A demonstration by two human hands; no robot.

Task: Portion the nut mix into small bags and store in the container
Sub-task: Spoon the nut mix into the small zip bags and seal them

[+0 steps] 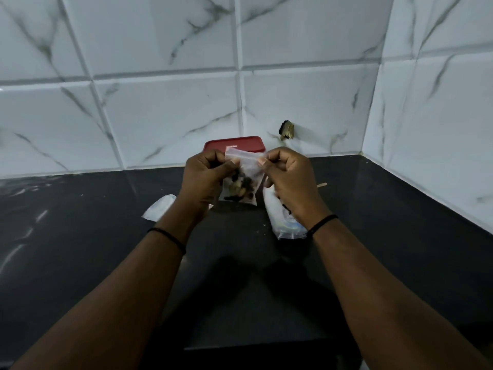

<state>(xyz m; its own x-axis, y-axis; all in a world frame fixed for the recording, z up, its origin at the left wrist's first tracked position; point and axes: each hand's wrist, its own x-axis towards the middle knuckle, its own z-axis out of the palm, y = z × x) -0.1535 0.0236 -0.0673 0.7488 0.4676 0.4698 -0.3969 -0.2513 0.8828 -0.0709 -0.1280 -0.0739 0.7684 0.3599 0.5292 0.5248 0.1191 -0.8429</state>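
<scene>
Both the left hand (pixel 205 174) and right hand (pixel 286 173) pinch the filled small bag (pixel 246 180) along its zip strip, seemingly sealing it, so next it likely goes into the red-lidded container (pixel 234 145)

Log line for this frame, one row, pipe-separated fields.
stage: sealing bag | left hand: pinches small bag top | right hand: pinches other top corner | bag: holds nut mix, above counter | red-lidded container: behind hands

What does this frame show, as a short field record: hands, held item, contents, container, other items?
left hand: pinches the bag's top left corner
right hand: pinches the top right corner
held item: small zip bag, upright above the counter
contents: nut mix in lower half
container: red lid behind the hands
other items: plastic bags lying on the counter
</scene>
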